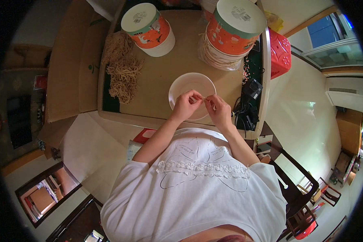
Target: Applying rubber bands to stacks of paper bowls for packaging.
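Observation:
Above the near part of a white round bowl (182,83), my left hand (187,105) and my right hand (219,112) meet almost fingertip to fingertip. Both pinch with thumb and forefinger at a tiny, thin thing between them, too small to name. The bowl's visible inside is pale, with nothing plain to see in it. Left of the bowl lies a tangled heap of beige string (124,74). Beyond it stands an orange, green and white paper tub (152,36). A similar paper tub (233,34) tops a stack at the far right, partly wrapped in clear plastic.
A tall cardboard box (71,60) borders the table's left side. Black cables and a small black device (252,89) lie at the right edge, near scattered small pinkish bits (246,74). A red plastic stool (280,54) stands beyond that edge. A dark wooden chair (296,177) is behind, right.

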Motion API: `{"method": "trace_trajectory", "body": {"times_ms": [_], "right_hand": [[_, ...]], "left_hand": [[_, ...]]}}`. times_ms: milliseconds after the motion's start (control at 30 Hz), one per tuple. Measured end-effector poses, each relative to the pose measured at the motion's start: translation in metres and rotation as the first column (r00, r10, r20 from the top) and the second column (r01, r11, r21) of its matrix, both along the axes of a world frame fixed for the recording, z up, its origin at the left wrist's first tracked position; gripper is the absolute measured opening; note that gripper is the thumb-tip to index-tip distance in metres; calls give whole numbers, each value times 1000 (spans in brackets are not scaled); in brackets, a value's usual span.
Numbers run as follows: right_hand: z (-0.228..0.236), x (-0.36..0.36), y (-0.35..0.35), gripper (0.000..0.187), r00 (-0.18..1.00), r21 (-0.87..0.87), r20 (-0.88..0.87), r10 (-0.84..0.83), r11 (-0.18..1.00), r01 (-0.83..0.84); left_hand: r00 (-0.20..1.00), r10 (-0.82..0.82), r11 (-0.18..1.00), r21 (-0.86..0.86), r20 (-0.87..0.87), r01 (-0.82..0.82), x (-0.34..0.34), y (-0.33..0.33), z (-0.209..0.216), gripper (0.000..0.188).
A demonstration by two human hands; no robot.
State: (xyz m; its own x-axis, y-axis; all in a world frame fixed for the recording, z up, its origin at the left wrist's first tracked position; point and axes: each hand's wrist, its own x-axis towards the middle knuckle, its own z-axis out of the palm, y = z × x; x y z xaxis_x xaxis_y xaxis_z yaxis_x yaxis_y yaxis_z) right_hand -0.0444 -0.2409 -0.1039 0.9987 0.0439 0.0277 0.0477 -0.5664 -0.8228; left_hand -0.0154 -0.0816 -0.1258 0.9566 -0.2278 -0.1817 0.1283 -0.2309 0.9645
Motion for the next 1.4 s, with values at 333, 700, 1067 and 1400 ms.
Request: {"method": "trace_trajectory", "body": {"times_ms": [333,700,1067,1400], "right_hand": [[-3,-1,0,8,999,-16,15,37,999,-37],[0,-1,0,9,1000,5,1,23,1000,-23],[-1,-1,0,10,1000,-4,9,27,1000,-27],[-8,-3,1,11,999,125,-37,-33,991,37]], "left_hand": [[980,-16,965,259,198,-36,-1,-2,6,8],[985,-9,989,145,171,-16,1,-4,3,8],[998,-15,993,120,54,9,2,0,1,10],[995,-73,996,52,-65,77,0,5,-2,11]]}}
